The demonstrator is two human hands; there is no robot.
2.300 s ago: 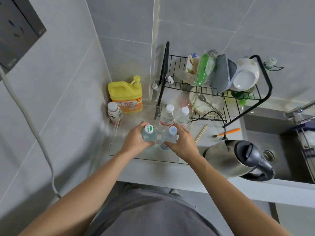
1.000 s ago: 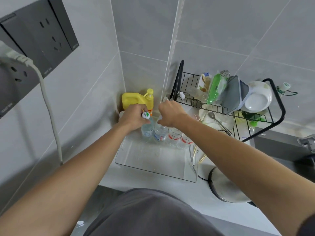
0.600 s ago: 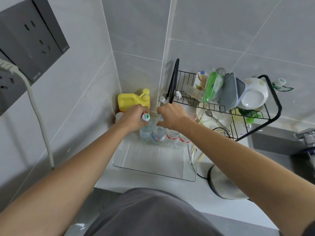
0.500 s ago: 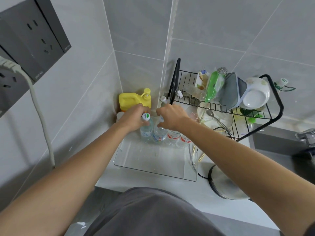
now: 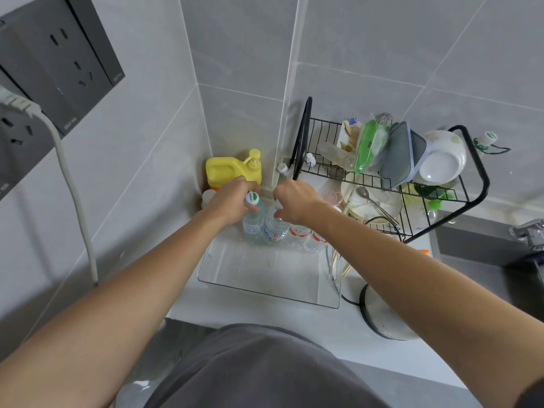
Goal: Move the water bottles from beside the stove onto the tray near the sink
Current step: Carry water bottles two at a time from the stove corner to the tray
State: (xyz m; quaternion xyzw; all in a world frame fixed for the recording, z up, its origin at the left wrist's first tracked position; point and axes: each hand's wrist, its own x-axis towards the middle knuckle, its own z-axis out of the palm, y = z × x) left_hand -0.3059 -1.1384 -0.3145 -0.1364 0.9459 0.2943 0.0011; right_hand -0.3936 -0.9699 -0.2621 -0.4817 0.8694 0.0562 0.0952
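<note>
Water bottles (image 5: 253,222) standing in a row at the far end of the clear tray (image 5: 265,278) on the table (image 5: 347,328); four visible, probably nearly done. Left hand (image 5: 228,203) gripping the green-capped bottle's neck, fingers (image 5: 235,184) curled. Right hand (image 5: 295,201) pinching the neighbouring bottle (image 5: 275,228) at its top. Stove out of view; any remaining bottles impossible to tell.

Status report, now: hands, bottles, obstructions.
Left hand grips green-capped bottle. Right hand grips neighbouring bottle. Both stand in clear tray, far end. Nothing blocking.
</note>
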